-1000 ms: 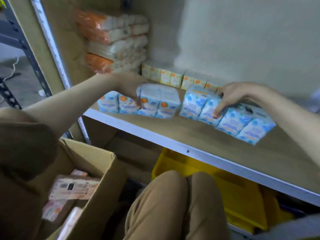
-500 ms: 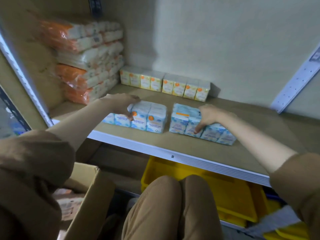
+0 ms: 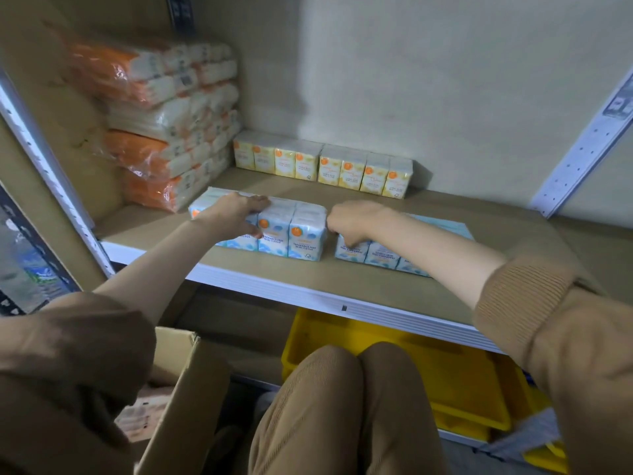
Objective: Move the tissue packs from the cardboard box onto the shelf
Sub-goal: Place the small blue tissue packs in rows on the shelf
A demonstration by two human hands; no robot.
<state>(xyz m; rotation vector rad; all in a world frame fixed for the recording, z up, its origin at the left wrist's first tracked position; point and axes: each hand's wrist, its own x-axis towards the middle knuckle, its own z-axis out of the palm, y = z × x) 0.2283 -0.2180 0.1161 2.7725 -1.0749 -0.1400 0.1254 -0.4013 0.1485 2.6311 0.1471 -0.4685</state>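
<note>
Two blue-and-white tissue packs stand side by side near the front of the wooden shelf (image 3: 342,286). My left hand (image 3: 236,217) lies over the top of the left tissue pack (image 3: 294,231), thumb on its front face. My right hand (image 3: 352,222) grips the left end of the right tissue pack (image 3: 380,253), fingers curled over its front. A narrow gap separates the two packs. The cardboard box (image 3: 185,389) sits at the lower left below the shelf, with pinkish packs (image 3: 140,411) inside, mostly hidden by my left sleeve.
A row of yellow tissue packs (image 3: 322,166) lines the back wall. Orange-and-white wrapped bundles (image 3: 161,114) are stacked at the shelf's left rear. Yellow bins (image 3: 445,382) sit under the shelf. My knees (image 3: 342,406) are in front. A white upright (image 3: 589,138) stands at right.
Both packs have been pushed further back on the shelf and set square to its front edge. My hands stay on them. The view has tilted up and moved closer.
</note>
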